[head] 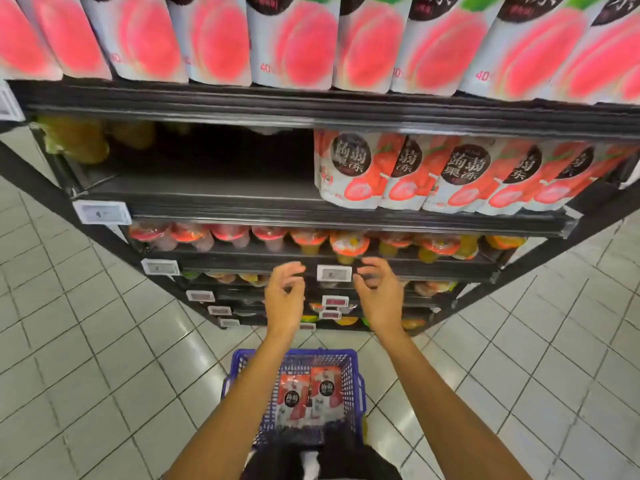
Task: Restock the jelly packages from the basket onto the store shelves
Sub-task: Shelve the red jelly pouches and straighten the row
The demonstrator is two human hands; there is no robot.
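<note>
A blue plastic basket stands on the floor below me, with two red-and-white jelly packages lying in it. My left hand and my right hand hover side by side above the basket in front of the lower shelves, fingers loosely curled and holding nothing. On the middle shelf a row of several matching jelly packages stands on the right half. The left half of that shelf is bare and dark.
The top shelf carries several pink peach pouches. Yellow pouches sit at the far left of the middle shelf. Lower shelves hold jelly cups and white price tags. Grey tiled floor lies on both sides.
</note>
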